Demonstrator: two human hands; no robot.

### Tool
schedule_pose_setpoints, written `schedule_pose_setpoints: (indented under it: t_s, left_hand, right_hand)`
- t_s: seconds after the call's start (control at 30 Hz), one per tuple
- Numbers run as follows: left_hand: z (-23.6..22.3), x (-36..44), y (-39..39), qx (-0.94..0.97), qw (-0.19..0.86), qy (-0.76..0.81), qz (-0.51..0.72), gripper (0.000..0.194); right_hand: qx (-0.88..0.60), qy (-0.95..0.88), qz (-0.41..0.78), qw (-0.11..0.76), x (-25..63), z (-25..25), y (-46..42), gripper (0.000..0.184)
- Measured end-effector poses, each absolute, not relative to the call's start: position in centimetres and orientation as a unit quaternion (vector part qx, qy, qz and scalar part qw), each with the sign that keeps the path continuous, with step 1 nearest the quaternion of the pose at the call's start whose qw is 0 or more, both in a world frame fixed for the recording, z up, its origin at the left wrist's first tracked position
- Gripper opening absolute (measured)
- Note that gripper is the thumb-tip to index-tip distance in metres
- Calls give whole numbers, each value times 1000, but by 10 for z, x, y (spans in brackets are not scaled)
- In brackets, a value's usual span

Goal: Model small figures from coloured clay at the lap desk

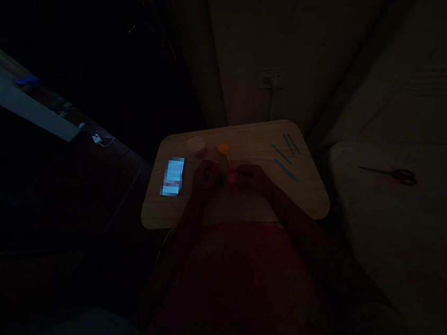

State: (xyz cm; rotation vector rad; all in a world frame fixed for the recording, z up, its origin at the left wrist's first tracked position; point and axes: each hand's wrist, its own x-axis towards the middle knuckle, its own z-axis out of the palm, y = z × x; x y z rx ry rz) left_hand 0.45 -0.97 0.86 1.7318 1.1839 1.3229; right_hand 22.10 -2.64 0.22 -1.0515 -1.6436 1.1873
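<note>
Left hand [205, 176], right hand [252, 178], perhaps pinching pink object [232, 177]

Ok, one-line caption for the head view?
Left hand and right hand meet over a small pink object on a dim wooden table.

I am looking down at a pale wood-grain table [300, 197], where a phone [173, 176] is glowing on my left, its screen blurred. A round pale tub [196, 146] is standing near the far edge, and thin teal tools [286, 155] are lying toward the far right corner. Black-handled scissors [396, 175] are resting on the cushion [392, 233] to my right, and a cable is running down from a wall socket [271, 79].
</note>
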Motion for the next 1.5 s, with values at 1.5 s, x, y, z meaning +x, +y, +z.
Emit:
schedule_pose_setpoints:
  t_s: [1.5]
  left_hand:
    - [18,8,-13,785,193,431,400,23]
  right_hand:
    - [-528,-618,359,459,207,6,-24,36]
